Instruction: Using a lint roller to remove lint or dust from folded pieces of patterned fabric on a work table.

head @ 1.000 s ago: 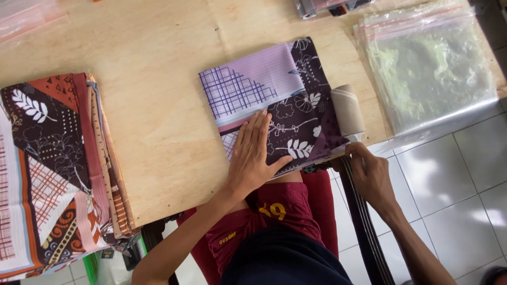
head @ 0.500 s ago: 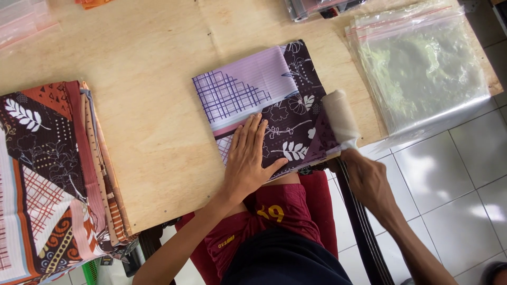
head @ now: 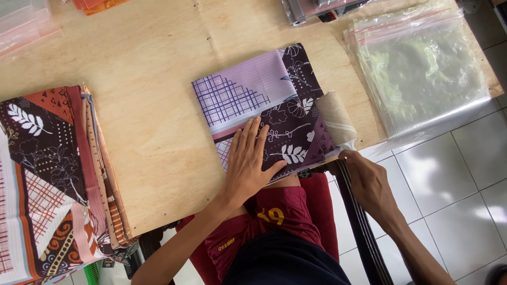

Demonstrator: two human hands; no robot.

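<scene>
Cloth: purple and pale lilac folded fabric (head: 264, 111), printed with a grid pattern, white leaves and flowers, lying flat on the plywood table (head: 148, 105) right under my left palm.
Left hand: my left hand (head: 251, 163) lies open and flat, fingers spread, pressing down on the near edge of the folded fabric. It grips nothing.
Right hand: my right hand (head: 369, 182) sits just off the table's near corner, to the right of my left hand. Its fingers curl around the lower end of a beige roll (head: 335, 119) that rests against the fabric's right edge. I cannot tell how firmly it pinches.
How it will handle: I judge the cloth light, soft and limp, with no stiffness of its own. The layers would likely slide apart if lifted by one corner, so a flat palm on top and a hold along a folded edge looks safest. Not fragile.
Beyond my right hand: a stack of clear zip bags (head: 422, 68), slick-looking, hanging partly over the table edge.
Far past my left hand: a pile of folded fabrics (head: 47, 174) in brown, orange and pink prints, well apart from the purple one.
Below my hands: my red shorts (head: 274, 216) and grey floor tiles (head: 465, 174).
</scene>
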